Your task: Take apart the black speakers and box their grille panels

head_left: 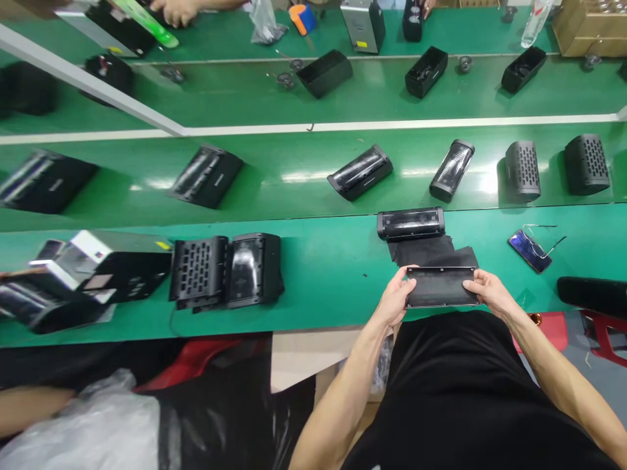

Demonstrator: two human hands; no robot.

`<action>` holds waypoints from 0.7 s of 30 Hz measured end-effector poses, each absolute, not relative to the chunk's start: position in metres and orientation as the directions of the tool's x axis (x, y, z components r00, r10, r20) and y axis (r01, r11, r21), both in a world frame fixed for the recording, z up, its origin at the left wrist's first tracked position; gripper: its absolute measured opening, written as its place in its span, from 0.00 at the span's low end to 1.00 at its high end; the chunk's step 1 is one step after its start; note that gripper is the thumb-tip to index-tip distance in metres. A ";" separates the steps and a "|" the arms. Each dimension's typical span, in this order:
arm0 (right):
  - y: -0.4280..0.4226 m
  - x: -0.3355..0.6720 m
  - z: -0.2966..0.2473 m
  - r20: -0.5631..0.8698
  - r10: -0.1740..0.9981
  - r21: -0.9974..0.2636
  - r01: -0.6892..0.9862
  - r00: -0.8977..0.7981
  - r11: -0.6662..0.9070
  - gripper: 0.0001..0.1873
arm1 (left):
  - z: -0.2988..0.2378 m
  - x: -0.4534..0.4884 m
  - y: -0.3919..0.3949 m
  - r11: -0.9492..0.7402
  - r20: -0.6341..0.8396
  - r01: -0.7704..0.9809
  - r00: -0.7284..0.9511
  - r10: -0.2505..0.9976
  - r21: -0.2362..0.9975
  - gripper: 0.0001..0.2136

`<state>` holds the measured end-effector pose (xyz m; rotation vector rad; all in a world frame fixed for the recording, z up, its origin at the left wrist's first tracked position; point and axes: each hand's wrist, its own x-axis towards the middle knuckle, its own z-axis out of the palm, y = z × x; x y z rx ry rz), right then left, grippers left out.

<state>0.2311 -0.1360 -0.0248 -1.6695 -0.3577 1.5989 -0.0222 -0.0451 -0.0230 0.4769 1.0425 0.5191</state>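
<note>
I hold a flat black speaker panel (441,287) at the near edge of the green bench (323,281). My left hand (396,297) grips its left end and my right hand (490,292) grips its right end, fingers curled round the edges. Just beyond the panel lies a piece of black cloth (431,250), and behind that a black speaker (410,223) rests on its side.
Two black speaker housings (225,269) stand to the left, with more units (88,271) further left. A phone (529,250) and glasses lie to the right. Several speakers (360,172) ride the conveyor belt beyond. Another person's hand (176,12) works at the far side; an arm (34,405) shows at bottom left.
</note>
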 end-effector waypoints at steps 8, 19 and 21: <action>-0.133 0.231 -0.024 -0.727 0.664 -0.681 -0.303 0.175 -0.667 0.34 | -0.020 -0.018 -0.043 0.776 -0.683 -0.211 0.377 0.625 0.594 0.28; -0.129 0.234 -0.017 -0.711 0.681 -0.695 -0.317 0.172 -0.645 0.33 | -0.021 -0.017 -0.041 0.778 -0.679 -0.209 0.388 0.623 0.593 0.31; -0.128 0.235 -0.017 -0.710 0.685 -0.695 -0.319 0.163 -0.644 0.32 | -0.021 -0.018 -0.040 0.779 -0.675 -0.205 0.402 0.619 0.593 0.32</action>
